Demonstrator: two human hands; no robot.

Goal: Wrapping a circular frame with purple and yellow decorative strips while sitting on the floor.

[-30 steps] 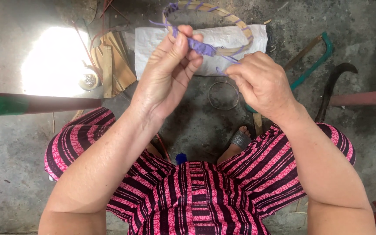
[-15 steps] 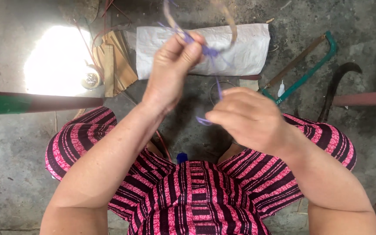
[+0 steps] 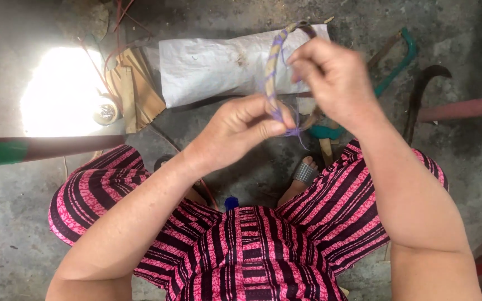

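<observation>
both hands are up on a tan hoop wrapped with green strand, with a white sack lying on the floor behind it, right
Not quite: the strand is purple, not green. The head view shows the left hand pinching the tan hoop low down and the right hand at its top, with purple strand wound around it. The white sack does lie on the floor behind.

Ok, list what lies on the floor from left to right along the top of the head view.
Bright patch of light → small round tin → tan flat pieces → white sack → green-handled saw → dark curved blade → pink bar.
</observation>
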